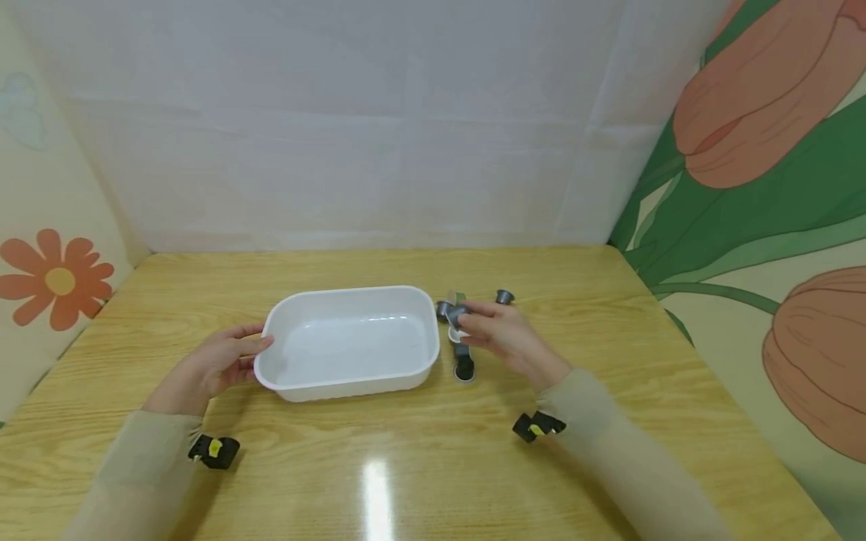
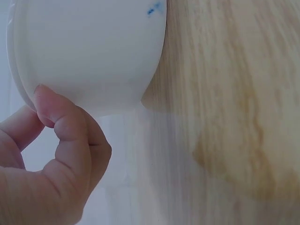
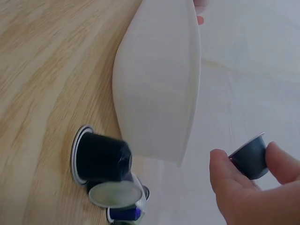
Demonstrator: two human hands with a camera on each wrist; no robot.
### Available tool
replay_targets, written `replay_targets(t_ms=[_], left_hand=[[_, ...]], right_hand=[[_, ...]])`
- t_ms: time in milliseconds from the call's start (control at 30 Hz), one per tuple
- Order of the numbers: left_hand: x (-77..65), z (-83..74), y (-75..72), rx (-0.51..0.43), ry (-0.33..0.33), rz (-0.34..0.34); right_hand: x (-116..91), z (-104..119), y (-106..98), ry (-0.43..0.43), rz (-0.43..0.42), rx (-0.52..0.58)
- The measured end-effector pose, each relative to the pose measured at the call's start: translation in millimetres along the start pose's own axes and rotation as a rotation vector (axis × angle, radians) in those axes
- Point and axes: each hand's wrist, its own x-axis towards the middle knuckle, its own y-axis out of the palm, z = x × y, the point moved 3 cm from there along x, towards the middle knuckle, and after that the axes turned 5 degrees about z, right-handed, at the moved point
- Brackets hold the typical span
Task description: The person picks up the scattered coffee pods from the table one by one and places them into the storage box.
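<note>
A white plastic basin point(image 1: 358, 387) stands on the wooden table, its inside bare. My left hand point(image 1: 216, 364) pinches its left rim, thumb on the upper edge and fingers curled beneath, as the left wrist view shows. To the basin's right, my right hand point(image 1: 507, 334) holds a dark grey coffee capsule point(image 3: 251, 157) between thumb and fingers, raised off the table. Below that hand lies a group of capsules, with a black capsule point(image 3: 103, 157) nearest and a pale-lidded capsule point(image 3: 115, 194) beside it. One grey capsule point(image 1: 504, 297) lies apart, behind the right hand.
The wooden table point(image 1: 284, 466) reaches back to a white cloth backdrop point(image 1: 338, 150). Flower-printed panels point(image 1: 778, 225) stand at both sides. A small black camera point(image 1: 215, 451) is strapped to each wrist.
</note>
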Motion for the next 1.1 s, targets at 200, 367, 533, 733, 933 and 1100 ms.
replay_targets(t_ms=[200, 367, 533, 733, 933, 1100], left_hand=[[0.8, -0.8, 0.3, 0.005, 0.004, -0.004], [2.7, 0.4, -1.3, 0.017, 0.008, -0.001], [3.4, -0.1, -0.4, 0.028, 0.005, -0.006], [3.4, -0.3, -0.2, 0.04, 0.008, -0.016], [2.1, -2.1, 2.4, 0.045, 0.012, -0.021], [1.4, -2.8, 3.3, 0.05, 0.014, -0.028]], right_hand=[[10, 0, 14, 0.03, 0.004, 0.051], [19, -2, 25, 0.061, -0.025, 0.08], [28, -3, 32, 0.095, -0.061, 0.11], [38, -2, 40, 0.116, -0.073, 0.136], [45, -1, 46, 0.142, -0.052, 0.103], [48, 1, 50, 0.165, -0.023, 0.094]])
